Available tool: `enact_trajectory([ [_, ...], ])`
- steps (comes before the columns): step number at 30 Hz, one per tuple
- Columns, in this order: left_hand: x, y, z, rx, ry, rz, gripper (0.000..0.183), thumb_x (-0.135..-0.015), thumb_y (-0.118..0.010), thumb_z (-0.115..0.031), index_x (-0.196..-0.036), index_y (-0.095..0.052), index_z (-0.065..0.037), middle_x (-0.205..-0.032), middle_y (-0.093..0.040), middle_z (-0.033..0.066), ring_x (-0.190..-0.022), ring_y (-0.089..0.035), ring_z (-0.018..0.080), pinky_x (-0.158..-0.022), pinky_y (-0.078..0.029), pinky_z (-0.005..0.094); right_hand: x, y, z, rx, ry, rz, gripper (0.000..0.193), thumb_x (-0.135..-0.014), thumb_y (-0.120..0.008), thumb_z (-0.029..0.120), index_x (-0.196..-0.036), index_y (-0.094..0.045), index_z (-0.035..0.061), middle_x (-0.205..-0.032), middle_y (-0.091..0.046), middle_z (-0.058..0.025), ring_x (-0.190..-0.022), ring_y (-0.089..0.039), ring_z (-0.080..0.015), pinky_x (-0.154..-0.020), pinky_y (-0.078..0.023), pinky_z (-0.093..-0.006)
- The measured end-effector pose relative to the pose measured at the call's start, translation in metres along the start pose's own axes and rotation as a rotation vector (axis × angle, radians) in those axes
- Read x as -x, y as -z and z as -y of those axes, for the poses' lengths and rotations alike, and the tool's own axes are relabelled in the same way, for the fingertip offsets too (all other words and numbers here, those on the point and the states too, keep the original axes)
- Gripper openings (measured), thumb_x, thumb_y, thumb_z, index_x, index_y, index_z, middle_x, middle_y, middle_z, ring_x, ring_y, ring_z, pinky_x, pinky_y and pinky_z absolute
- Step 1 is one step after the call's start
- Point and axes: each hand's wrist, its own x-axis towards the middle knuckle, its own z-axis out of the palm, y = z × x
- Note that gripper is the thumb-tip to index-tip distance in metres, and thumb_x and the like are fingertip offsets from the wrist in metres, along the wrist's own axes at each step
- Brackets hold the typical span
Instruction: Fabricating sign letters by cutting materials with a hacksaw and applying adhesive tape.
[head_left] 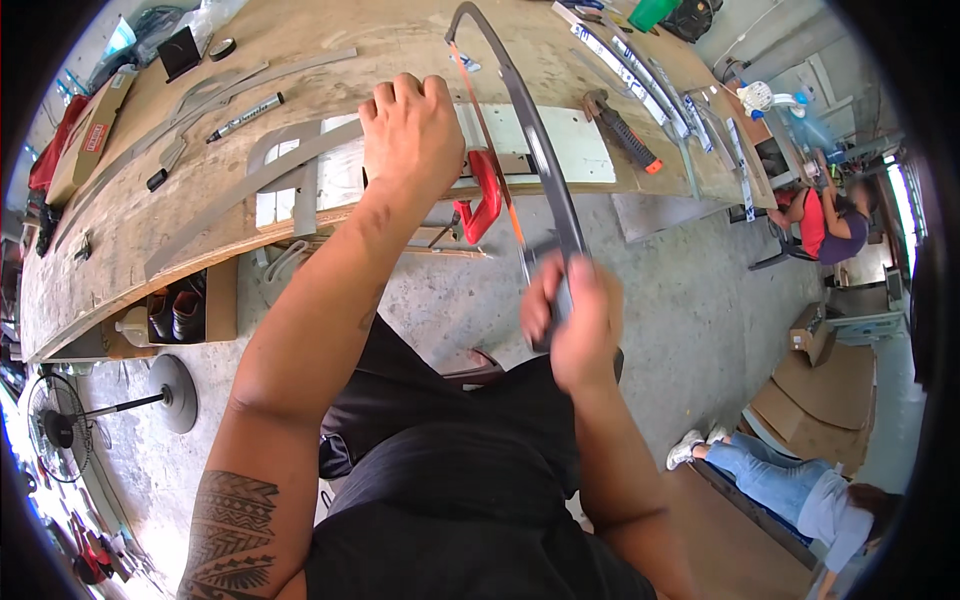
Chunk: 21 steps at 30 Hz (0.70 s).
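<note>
My right hand (580,315), slightly blurred, is closed round the handle of a hacksaw with a black bow frame (540,140) and an orange blade (478,120). The blade passes across the bench edge beside a red clamp (484,195). My left hand (412,128) is closed, fingers curled, at the end of a long flat grey metal strip (255,185); its underside is hidden. Beneath lies a white board (575,145) along the bench edge, with a dark flat piece (518,163) showing beside the clamp. Another grey metal piece (305,200) crosses under the strip.
On the wooden bench (380,35) lie a hammer (622,132), a marker (246,117), a tape roll (222,48) and several metal strips (640,85). A cardboard box (95,130) stands left. A fan (60,425) is on the floor. Two people (825,225) are off right.
</note>
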Motion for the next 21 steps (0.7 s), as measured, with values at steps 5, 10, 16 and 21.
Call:
enact_trajectory([
  [5,0.004,0.007,-0.007,-0.002,0.051,0.095,0.029,-0.082,-0.06,-0.007,-0.11,-0.061,-0.005,-0.117,-0.059,0.0177,-0.115,-0.054,0.0379,-0.099,-0.042,0.051,-0.04,-0.018,-0.007,0.144,0.076,0.014,0.044,-0.104,-0.043,0.042,-0.081,-0.046,0.0048,-0.057,-0.047,-0.0035,-0.049,-0.046,-0.0139,-0.047,-0.038,-0.0292],
  [10,0.0,0.0,0.001,-0.014,0.032,0.107,0.027,-0.081,-0.06,-0.007,-0.108,-0.061,-0.005,-0.117,-0.06,0.0175,-0.114,-0.055,0.0376,-0.097,-0.043,0.0514,0.033,0.003,0.0,0.086,-0.017,0.013,0.046,-0.101,-0.048,0.045,-0.08,-0.047,0.0047,-0.06,-0.049,-0.0055,-0.053,-0.048,-0.0144,-0.049,-0.039,-0.0293],
  [16,-0.001,-0.007,0.003,-0.027,-0.052,-0.087,0.03,-0.079,-0.064,-0.011,-0.108,-0.061,-0.002,-0.112,-0.061,0.0195,-0.109,-0.058,0.0382,-0.093,-0.045,0.0514,0.165,0.043,-0.014,0.04,-0.132,-0.019,0.055,-0.088,-0.063,0.058,-0.08,-0.05,0.0049,-0.063,-0.051,-0.0088,-0.057,-0.049,-0.0167,-0.051,-0.04,-0.0327],
  [21,0.002,-0.005,0.004,-0.014,-0.042,-0.07,0.029,-0.079,-0.063,-0.01,-0.108,-0.061,-0.001,-0.113,-0.061,0.0198,-0.109,-0.058,0.038,-0.093,-0.045,0.0515,0.094,0.013,-0.002,0.114,-0.09,-0.104,0.058,-0.092,-0.058,0.06,-0.08,-0.049,0.0045,-0.06,-0.049,-0.0074,-0.054,-0.048,-0.0162,-0.05,-0.038,-0.0293],
])
